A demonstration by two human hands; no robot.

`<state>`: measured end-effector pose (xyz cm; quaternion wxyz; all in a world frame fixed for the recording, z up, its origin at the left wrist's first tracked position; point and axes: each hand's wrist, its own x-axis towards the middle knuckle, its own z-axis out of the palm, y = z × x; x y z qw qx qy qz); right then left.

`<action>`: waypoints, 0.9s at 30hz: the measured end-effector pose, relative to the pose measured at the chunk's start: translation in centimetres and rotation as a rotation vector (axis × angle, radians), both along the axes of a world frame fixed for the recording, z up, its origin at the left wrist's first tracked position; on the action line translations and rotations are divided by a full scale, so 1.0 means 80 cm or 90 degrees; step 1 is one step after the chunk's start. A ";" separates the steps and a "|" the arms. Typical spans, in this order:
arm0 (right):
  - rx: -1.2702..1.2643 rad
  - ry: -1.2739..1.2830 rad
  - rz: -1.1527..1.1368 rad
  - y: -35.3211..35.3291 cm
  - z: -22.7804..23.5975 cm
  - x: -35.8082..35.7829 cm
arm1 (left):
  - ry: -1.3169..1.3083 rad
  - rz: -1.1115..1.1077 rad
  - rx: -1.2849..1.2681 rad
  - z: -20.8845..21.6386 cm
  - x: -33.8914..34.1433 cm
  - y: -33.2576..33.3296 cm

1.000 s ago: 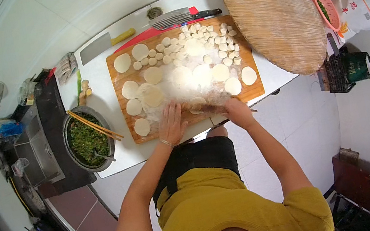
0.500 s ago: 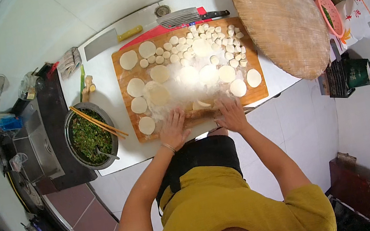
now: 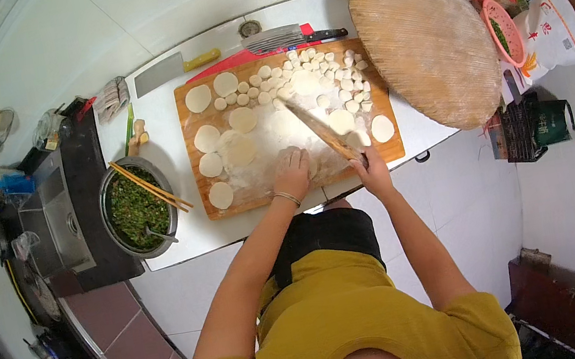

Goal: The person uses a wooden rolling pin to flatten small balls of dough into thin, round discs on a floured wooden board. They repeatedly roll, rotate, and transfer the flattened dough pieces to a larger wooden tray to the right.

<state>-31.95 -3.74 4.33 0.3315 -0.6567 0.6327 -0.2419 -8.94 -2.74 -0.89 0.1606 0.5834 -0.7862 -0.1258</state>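
Note:
My right hand (image 3: 375,172) is closed round the near end of a wooden rolling pin (image 3: 325,133), which slants across the cutting board (image 3: 212,212) toward the far left. At the board's near edge, the bent fingers of my left hand (image 3: 292,172) hold a pale, partly hidden dough wrapper (image 3: 312,165). Round flat wrappers lie along the left side, among them one wrapper (image 3: 206,138); another wrapper (image 3: 382,128) lies at the right. Several small dough pieces (image 3: 348,84) are strewn across the far right part. Loose flour (image 3: 268,156) whitens the middle.
Left of the board stands a bowl of chopped green filling (image 3: 140,215) with chopsticks (image 3: 149,186) across it. Behind lie a cleaver (image 3: 161,75) and a black-handled knife (image 3: 278,39). A large round wooden board (image 3: 426,47) is at the right, near a pink basket (image 3: 503,30).
The rolling pin has swung from lying crosswise under both hands to a slant in my right hand alone. My left hand has come off it and moved onto the dough.

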 end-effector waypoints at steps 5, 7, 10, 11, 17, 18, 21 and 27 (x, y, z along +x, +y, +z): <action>-0.019 -0.042 -0.078 0.023 0.004 -0.049 | -0.064 0.049 0.073 0.012 -0.018 -0.008; 0.015 -0.068 -0.106 0.029 0.016 -0.063 | -0.058 0.105 0.138 0.017 -0.025 -0.011; 0.011 -0.056 -0.085 0.031 0.010 -0.088 | -0.081 0.200 0.245 -0.003 -0.035 -0.016; -0.001 -0.062 -0.083 0.030 0.004 -0.094 | -0.107 0.210 0.241 -0.033 -0.034 -0.015; 0.018 -0.085 -0.058 0.011 0.017 -0.105 | 0.095 0.500 0.328 -0.066 -0.034 -0.028; 0.019 -0.082 -0.053 0.008 0.021 -0.105 | 0.109 0.522 0.309 -0.064 -0.035 -0.029; 0.007 -0.068 -0.031 0.000 0.022 -0.108 | 0.108 0.444 0.407 -0.054 -0.028 -0.029; -0.002 -0.054 0.002 -0.009 0.001 -0.114 | 0.077 0.319 0.198 0.023 -0.047 -0.010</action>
